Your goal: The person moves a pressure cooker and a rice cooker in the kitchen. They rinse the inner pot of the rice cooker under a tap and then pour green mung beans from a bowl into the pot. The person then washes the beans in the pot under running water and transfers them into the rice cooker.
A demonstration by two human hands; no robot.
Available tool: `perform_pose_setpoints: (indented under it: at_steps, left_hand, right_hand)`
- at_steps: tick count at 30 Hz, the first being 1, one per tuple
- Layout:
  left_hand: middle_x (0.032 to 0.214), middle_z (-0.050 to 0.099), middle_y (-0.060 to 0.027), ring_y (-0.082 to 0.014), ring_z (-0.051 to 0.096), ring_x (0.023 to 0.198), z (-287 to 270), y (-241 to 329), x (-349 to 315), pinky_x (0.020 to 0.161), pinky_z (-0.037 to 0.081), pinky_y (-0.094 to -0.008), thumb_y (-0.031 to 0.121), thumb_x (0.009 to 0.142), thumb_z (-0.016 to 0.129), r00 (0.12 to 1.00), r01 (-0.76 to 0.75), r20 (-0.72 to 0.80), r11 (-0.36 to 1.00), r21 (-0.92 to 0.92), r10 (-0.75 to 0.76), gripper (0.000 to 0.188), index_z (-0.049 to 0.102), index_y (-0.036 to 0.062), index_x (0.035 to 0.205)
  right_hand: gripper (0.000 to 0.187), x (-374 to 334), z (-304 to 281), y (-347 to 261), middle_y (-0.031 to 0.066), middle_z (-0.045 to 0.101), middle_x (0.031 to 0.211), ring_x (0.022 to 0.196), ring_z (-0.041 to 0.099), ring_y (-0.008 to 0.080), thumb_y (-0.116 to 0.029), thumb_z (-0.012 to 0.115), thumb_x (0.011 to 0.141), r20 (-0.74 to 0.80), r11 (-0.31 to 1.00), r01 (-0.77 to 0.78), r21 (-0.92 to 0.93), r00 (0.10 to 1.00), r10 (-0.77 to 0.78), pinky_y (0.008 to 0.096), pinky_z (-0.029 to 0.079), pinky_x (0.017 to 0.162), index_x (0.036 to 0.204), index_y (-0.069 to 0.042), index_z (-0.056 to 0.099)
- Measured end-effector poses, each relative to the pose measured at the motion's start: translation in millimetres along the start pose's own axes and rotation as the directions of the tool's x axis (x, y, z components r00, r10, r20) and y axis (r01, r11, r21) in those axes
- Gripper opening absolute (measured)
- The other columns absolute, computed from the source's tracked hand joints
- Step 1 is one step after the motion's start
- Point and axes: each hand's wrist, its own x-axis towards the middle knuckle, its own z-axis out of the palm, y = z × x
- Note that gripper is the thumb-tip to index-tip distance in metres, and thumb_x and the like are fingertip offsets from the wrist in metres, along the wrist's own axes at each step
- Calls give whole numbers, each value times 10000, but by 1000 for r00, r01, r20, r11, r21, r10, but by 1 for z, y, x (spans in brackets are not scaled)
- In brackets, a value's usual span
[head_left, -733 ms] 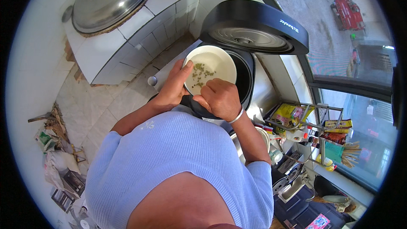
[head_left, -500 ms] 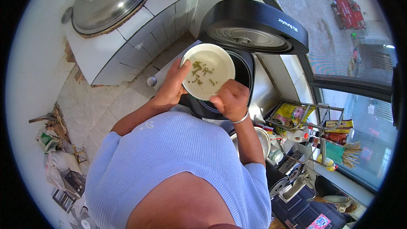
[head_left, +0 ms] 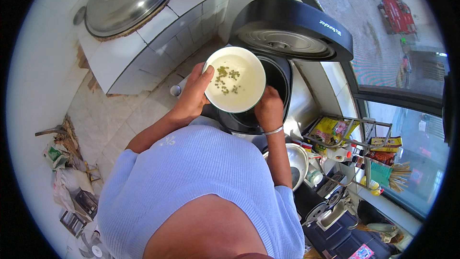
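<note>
A white bowl point(head_left: 247, 61) is tilted slightly over a black electric cooker point(head_left: 288, 79) whose lid stands up. Small green beans point(head_left: 223, 80) lie scattered on the bowl's bottom, under what looks like clear water. My left hand point(head_left: 195, 90) grips the bowl's left side, thumb over the rim and fingers beneath. Beside the bowl's lower right rim, my right hand point(head_left: 270, 110) is curled, over the opening of the cooker's dark inner pot point(head_left: 275, 74). Its fingertips are turned away, so what they hold, if anything, is hidden.
The raised lid point(head_left: 287, 31) stands behind the bowl, near the window. Far left, a big metal lid point(head_left: 129, 2) covers a tiled stove. To the right are a metal basin point(head_left: 298, 163) and a wire rack point(head_left: 342, 132) with packets and bottles.
My right hand has moved from over the bowl's lower right rim to just outside it, rightward over the cooker's pot. The left hand still holds the bowl, nearly in place.
</note>
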Motion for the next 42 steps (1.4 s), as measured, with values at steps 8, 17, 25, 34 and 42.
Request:
perform_pose_setpoints:
  at_steps: [8, 17, 25, 34, 42]
  left_hand:
    - [1216, 529, -96, -200, 555, 1117, -5, -6, -4, 888, 492, -373, 422, 952, 494, 1000, 24, 18, 1000, 8, -24, 504, 395, 66, 1295]
    - [1114, 527, -71, -147, 570, 983, -7, -18, -5, 732, 535, -308, 484, 927, 518, 1000, 23, 13, 993, 115, -24, 536, 403, 88, 1270]
    - [1110, 529, -91, -145, 562, 1000, -12, -24, -3, 732, 529, -292, 475, 925, 529, 999, 17, 44, 992, 125, -23, 561, 403, 48, 1266]
    - [1124, 530, -104, -160, 567, 1015, -12, -25, -1, 751, 534, -298, 454, 931, 531, 998, 13, 52, 997, 75, -17, 547, 407, 37, 1263]
    - [1149, 515, -110, -171, 567, 1027, -8, -19, -3, 744, 540, -314, 489, 921, 527, 998, 31, 48, 995, 99, -36, 586, 389, 41, 1273]
  right_hand:
    - [137, 26, -78, -69, 151, 626, 853, 675, 621, 285, -11, 657, 780, -166, 905, -5, 425, 983, 83, 354, 508, 580, 910, -14, 618]
    - [201, 68, -15, -79, 134, 568, 905, 857, 606, 302, -165, 630, 756, 184, 944, 291, -153, 947, -263, 386, 535, 692, 906, -38, 592]
    - [200, 55, -17, -86, 159, 581, 914, 804, 631, 318, -108, 601, 765, 360, 940, 341, 25, 874, -327, 390, 544, 667, 937, -6, 605]
    - [79, 57, -28, -70, 151, 615, 777, 734, 601, 336, -89, 604, 774, 412, 817, 204, 539, 782, -467, 406, 474, 694, 805, -17, 615]
    - [112, 61, -50, -65, 150, 603, 752, 707, 591, 334, -125, 605, 807, 497, 777, 110, 620, 710, -498, 399, 458, 673, 802, -13, 608]
